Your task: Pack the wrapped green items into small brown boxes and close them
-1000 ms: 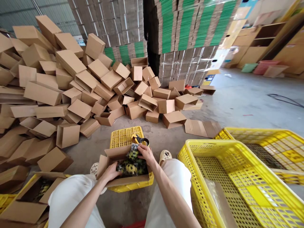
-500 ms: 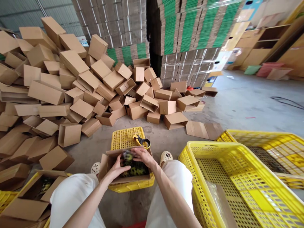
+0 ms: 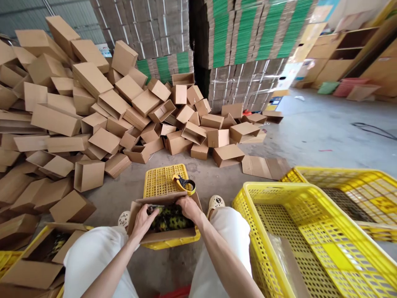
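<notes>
Between my knees an open cardboard box point(image 3: 175, 237) sits on an upturned yellow crate point(image 3: 164, 176). Inside it lie plastic-wrapped packs of green-yellow produce with dark patches point(image 3: 167, 222); its exact kind I cannot make out. My left hand point(image 3: 145, 220) is in the box's left side, thumb and fingers closed on the near-left edge of the top pack. My right hand point(image 3: 187, 208) has its fingers curled down on the right end of that pack, the fingertips partly hidden. Beyond the box, a yellow and black tape dispenser point(image 3: 185, 183) rests on the crate.
Large yellow crates point(image 3: 248, 203) stand at my right, one holding a cardboard piece. At lower left is another open box point(image 3: 34, 273) with similar produce. A heap of empty cartons point(image 3: 105, 140) spreads ahead, before tall stacks of flattened cardboard point(image 3: 248, 41).
The pack has gone from tilted in my hands to lying flat in the box. My hands have moved apart to its two ends, and my right fingers have curled in.
</notes>
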Demonstrator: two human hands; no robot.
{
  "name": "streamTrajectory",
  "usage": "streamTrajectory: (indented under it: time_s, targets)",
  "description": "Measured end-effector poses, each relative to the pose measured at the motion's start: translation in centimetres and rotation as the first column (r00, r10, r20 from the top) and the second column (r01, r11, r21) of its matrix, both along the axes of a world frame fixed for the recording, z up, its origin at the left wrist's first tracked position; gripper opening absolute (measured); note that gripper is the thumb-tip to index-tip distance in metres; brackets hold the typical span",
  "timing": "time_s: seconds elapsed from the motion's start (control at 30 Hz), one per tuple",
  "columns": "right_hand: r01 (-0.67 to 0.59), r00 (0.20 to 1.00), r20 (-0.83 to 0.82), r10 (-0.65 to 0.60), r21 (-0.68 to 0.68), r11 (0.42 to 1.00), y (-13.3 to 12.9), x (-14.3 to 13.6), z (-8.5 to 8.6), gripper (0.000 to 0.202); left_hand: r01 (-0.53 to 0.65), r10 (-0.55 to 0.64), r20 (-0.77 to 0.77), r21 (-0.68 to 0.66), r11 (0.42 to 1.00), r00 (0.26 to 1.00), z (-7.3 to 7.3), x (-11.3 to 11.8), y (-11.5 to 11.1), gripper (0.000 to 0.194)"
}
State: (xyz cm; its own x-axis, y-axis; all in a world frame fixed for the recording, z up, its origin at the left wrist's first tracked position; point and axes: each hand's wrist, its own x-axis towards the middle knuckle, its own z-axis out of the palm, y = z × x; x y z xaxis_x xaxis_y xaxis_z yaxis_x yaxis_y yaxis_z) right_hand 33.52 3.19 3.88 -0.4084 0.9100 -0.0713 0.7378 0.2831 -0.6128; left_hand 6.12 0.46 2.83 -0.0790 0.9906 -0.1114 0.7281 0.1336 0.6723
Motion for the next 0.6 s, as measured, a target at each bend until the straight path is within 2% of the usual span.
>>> streamTrajectory:
  time_s: [0.1,0.2,0.23,0.3,0.37,0.43,0.5,0.6]
  targets:
    - [0.091,0.995,-0.034,-0.090,0.016,0.996,0.3,-0.2,0.5,0.038,0.055,-0.046,-0.135,0.063,0.996,0.990,0.4,0.4,-0.4,0.040]
    - [0.165,0.981,-0.105,-0.162,0.024,0.986,0.5,-0.3,1.2,0.030,0.063,-0.048,-0.249,0.054,0.996,0.967,-0.3,0.3,-0.8,0.035]
    - [0.180,0.976,-0.130,-0.176,0.019,0.984,0.5,-0.3,1.5,0.028,0.069,-0.049,-0.282,0.062,0.996,0.958,-0.7,0.2,-1.0,0.037]
    - [0.187,0.967,-0.176,-0.184,-0.002,0.982,0.3,-0.6,1.8,0.030,0.099,-0.059,-0.328,0.105,0.990,0.943,-1.7,0.0,-1.3,0.053]
    - [0.164,0.956,-0.240,-0.169,-0.042,0.986,0.1,-1.0,2.0,0.039,0.136,-0.075,-0.318,0.173,0.975,0.945,-2.7,-0.1,-1.4,0.065]
    - [0.132,0.951,-0.271,-0.149,-0.080,0.988,0.1,-1.2,2.1,0.048,0.138,-0.080,-0.245,0.228,0.964,0.966,-3.2,-0.2,-1.2,0.066]
    - [0.095,0.976,-0.186,-0.110,-0.084,0.992,0.1,-1.0,2.1,0.048,0.110,-0.073,-0.148,0.260,0.959,0.986,-3.1,-0.3,-0.8,0.064]
    - [0.031,0.999,0.034,-0.028,-0.065,0.997,-0.2,-0.9,1.6,0.029,0.098,-0.082,-0.068,0.271,0.958,0.994,-2.4,-0.3,-0.3,0.062]
